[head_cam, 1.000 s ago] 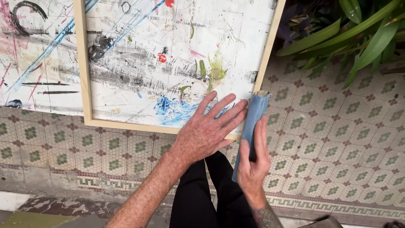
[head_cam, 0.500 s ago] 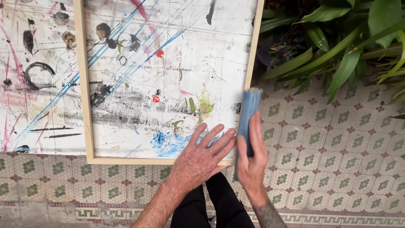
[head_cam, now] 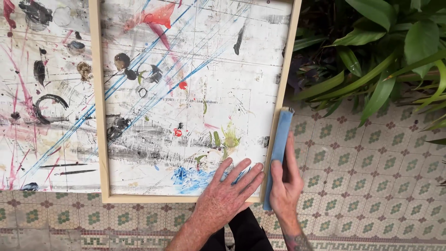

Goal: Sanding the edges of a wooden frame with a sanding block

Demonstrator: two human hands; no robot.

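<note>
1. Blue block (head_cam: 279,151) — head view: a long, flat blue pad, apparently a sanding block. It stands on edge against the outer face of the right rail of the wooden frame (head_cam: 283,88), near the frame's lower right corner.
2. Right hand (head_cam: 284,186): closed around the lower half of the block, thumb along its inner side, fingers wrapped over the outer side. The grip sets the block's long face flush to the rail, which looks suited to rubbing along the wood.
3. Left hand (head_cam: 226,197): open, fingers spread and flat, palm down on the painted panel (head_cam: 195,93) at its lower right corner. It grips nothing. Judged as a brace: the flat press would steady the frame against the push from the block.
4. Panel: white ground with blue diagonal lines, black smudges, red and green dabs, and a blue patch partly under the left fingers. It sits inside the frame.
5. A second painted panel (head_cam: 42,93) lies touching the frame's left rail.
6. Both panels lie on a patterned tiled floor (head_cam: 371,186). Green plants (head_cam: 385,56) stand beyond the frame's upper right corner.
7. Containers: none in view.
</note>
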